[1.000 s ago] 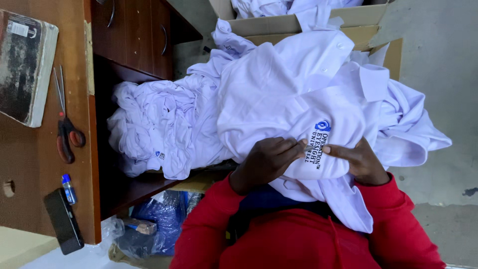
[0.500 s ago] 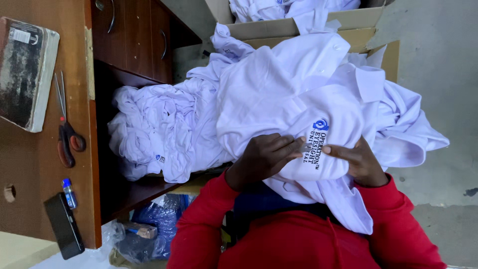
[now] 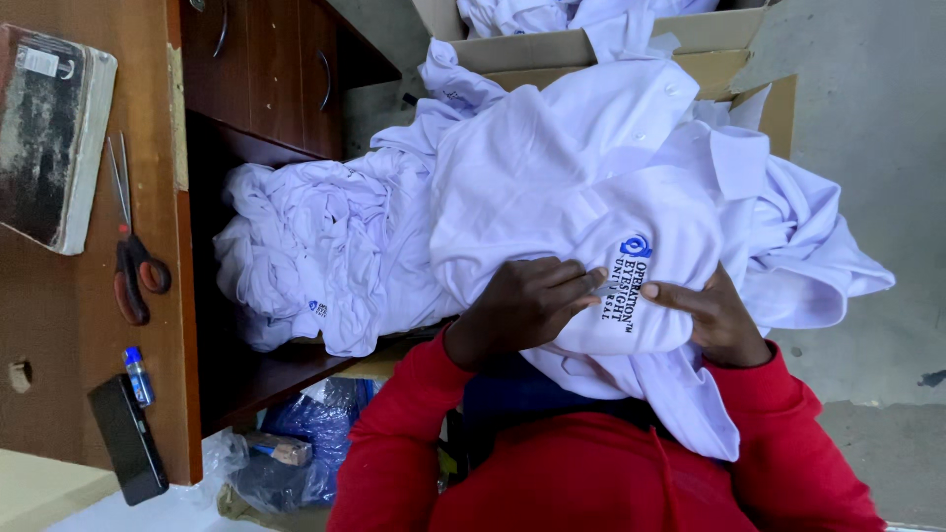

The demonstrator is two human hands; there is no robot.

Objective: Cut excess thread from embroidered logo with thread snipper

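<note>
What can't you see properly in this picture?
Head view:
- Right hand: palm hidden under the white shirt.
- Cardboard box: cut off by the top edge.
- Book: cut off at the left edge, its cover too blurred to make out.
- Blue bag: contents hidden in shadow under the desk.

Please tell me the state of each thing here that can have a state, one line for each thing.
white shirt: bunched, held by both hands at its blue emblem
left hand: fingers pressed on the shirt
right hand: gripping the shirt
scissors: closed, lying on the desk
cardboard box: open, holding white garments
phone: screen dark
</note>
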